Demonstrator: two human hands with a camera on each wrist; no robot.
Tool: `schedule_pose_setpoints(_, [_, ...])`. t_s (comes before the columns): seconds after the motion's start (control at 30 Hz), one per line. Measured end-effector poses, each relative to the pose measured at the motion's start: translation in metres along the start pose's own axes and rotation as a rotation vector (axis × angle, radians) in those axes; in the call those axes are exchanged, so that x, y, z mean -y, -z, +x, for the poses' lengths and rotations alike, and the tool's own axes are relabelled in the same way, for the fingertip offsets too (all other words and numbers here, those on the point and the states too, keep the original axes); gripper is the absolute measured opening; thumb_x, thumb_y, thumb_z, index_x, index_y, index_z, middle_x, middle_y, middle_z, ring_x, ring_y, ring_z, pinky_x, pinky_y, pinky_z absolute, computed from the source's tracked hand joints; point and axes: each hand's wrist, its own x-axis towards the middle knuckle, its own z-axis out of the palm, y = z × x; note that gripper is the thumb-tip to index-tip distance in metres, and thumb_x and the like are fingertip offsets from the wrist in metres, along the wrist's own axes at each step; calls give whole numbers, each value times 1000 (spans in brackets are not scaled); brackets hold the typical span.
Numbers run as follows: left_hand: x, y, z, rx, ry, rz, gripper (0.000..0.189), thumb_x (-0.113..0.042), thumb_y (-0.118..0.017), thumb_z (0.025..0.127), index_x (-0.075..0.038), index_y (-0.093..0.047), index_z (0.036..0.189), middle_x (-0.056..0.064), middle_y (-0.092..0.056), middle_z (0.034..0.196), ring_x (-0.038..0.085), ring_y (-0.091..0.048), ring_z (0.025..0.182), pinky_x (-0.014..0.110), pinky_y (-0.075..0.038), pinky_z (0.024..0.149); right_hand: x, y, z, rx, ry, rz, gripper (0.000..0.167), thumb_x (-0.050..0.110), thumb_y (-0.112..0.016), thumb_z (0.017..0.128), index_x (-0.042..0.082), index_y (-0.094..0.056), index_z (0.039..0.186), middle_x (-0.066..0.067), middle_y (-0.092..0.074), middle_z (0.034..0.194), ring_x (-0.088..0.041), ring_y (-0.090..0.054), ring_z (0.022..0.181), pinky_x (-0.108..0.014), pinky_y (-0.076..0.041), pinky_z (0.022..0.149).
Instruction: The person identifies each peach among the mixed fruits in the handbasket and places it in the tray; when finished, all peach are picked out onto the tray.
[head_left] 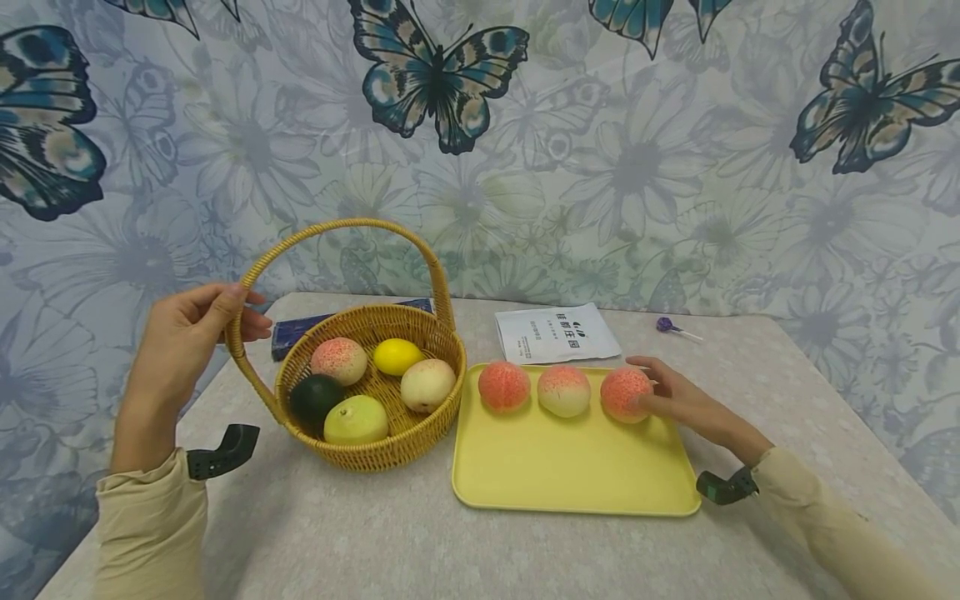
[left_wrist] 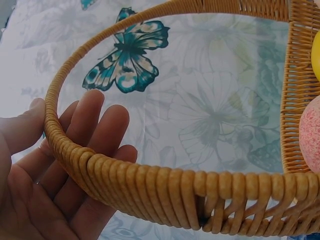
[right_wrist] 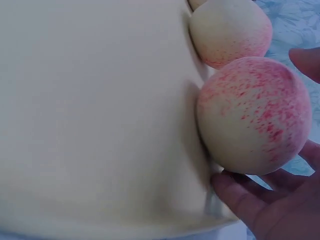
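Note:
My left hand [head_left: 183, 333] holds one side of the arched handle [head_left: 345, 225] of a wicker basket [head_left: 367, 458]. In the left wrist view the thumb and fingers [left_wrist: 87, 120] lie on either side of the handle. Inside the basket are a peach [head_left: 339, 360], a yellow lemon [head_left: 397, 357], a dark green fruit [head_left: 317, 402], a green-yellow fruit [head_left: 356, 420] and a pale round fruit [head_left: 427, 385]. My right hand [head_left: 686, 400] grips the rightmost peach [right_wrist: 255, 115] on a yellow tray [head_left: 573, 475]; one finger stands off it. Two more peaches [head_left: 504, 387] [head_left: 564, 392] sit left of it.
Behind the tray lies a white printed packet [head_left: 557, 334]. A purple-wrapped lollipop [head_left: 677, 329] is at the back right. Something dark blue and flat [head_left: 292, 335] lies partly hidden behind the basket. A butterfly-patterned wall covering [head_left: 480, 225] rises behind the table.

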Motion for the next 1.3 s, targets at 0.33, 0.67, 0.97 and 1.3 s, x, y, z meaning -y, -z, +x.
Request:
schedule_pose_setpoints(0.33, [-2, -1, -1, -3, 7, 4, 32, -28, -50, 100, -1, -66, 105, -6, -71, 74, 10, -70, 68, 16, -54, 67, 27, 7, 11, -114, 68, 1, 64, 31, -59, 96, 10, -27, 148, -25, -29, 150, -48, -29, 136, -64, -27, 106])
schedule_pose_setpoints(0.67, [-2, -1, -1, -4, 1, 3, 32, -28, -50, 100, 0, -66, 104, -5, -71, 74, 10, -70, 68, 16, -54, 67, 55, -1, 26, -147, 179, -5, 67, 24, -65, 93, 13, -29, 149, -18, -29, 153, -42, -24, 141, -58, -19, 113])
schedule_pose_setpoints(0.97, [-1, -1, -1, -3, 3, 3, 32, -28, -50, 100, -1, -66, 104, -5, -71, 74, 9, -70, 69, 16, -54, 68, 79, -22, 43, -89, 276, 8, 69, 22, -69, 90, 13, -32, 147, -12, -31, 153, -38, -29, 140, -55, -24, 113])
schedule_pose_setpoints(1.3, [-1, 0, -1, -6, 4, 3, 32, -28, -50, 100, -1, -66, 104, -5, -71, 74, 10, -70, 68, 16, -54, 68, 113, -46, 62, 7, 309, -31, 70, 30, -71, 88, 24, -33, 146, 3, -32, 152, -29, -31, 140, -51, -35, 108])
